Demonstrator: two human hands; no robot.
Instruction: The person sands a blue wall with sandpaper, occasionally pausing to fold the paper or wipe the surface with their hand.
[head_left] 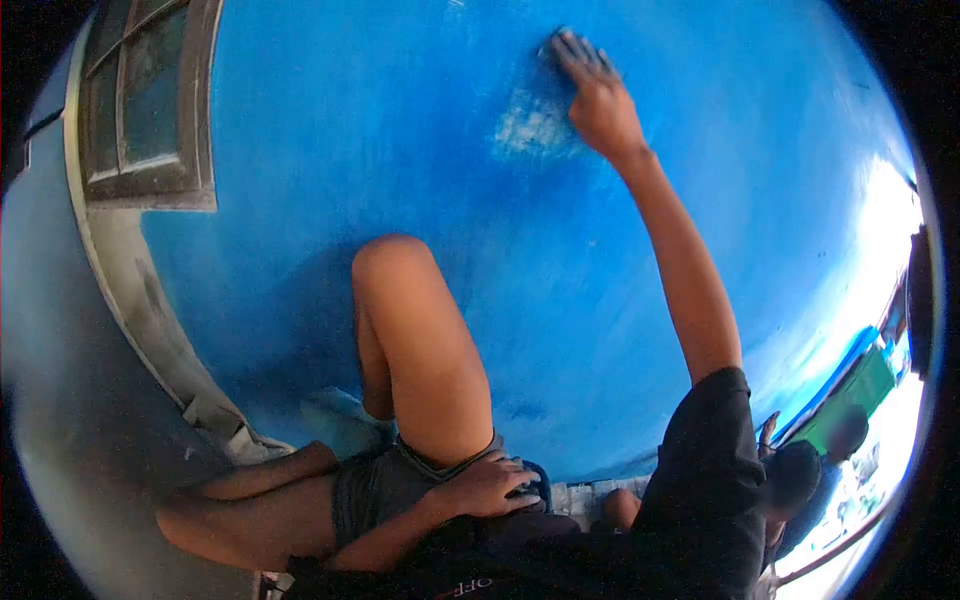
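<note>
Upper centre, I see right hand (598, 98) holding apparent dark pad (548, 46) against blue wall (765, 170), pale patch (534, 128) below; left hand (488, 487) loosely curled at shorts (372, 490), lower centre, contents unclear. Long reach could loosen hold.

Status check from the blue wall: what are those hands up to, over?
Right hand up at blue wall, beside pale patch; dark item beneath it, identity unclear. Left hand resting on lap. Bent knee below patch, not blocking it.
</note>
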